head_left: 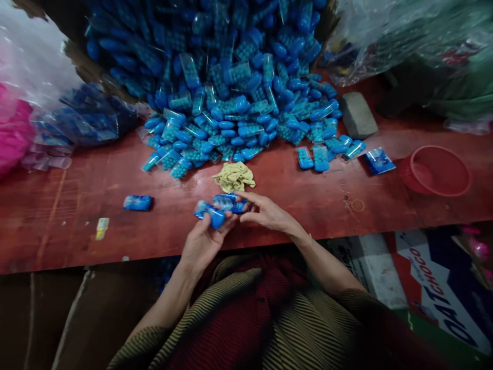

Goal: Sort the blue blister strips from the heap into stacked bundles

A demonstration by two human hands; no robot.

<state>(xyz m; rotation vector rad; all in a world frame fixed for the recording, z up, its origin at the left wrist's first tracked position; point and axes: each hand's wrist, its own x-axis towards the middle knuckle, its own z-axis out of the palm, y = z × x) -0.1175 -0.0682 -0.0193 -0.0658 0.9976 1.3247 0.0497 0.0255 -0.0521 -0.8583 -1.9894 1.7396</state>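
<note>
My left hand (203,240) is closed around a small blue capped container (210,214) near the front edge of the red table (57,216). My right hand (265,211) pinches a blue printed packet (230,203) that lies against that container. A big heap of blue-capped clear containers (231,87) filled with blue balls covers the far middle of the table. A bunch of pale yellow rubber bands (233,177) lies just beyond my hands.
A lone blue packet (137,202) and a small yellow label (102,228) lie to the left. A red plastic basket (439,170), a grey block (358,114) and another blue packet (379,160) sit at the right. Plastic bags (34,77) stand far left and far right.
</note>
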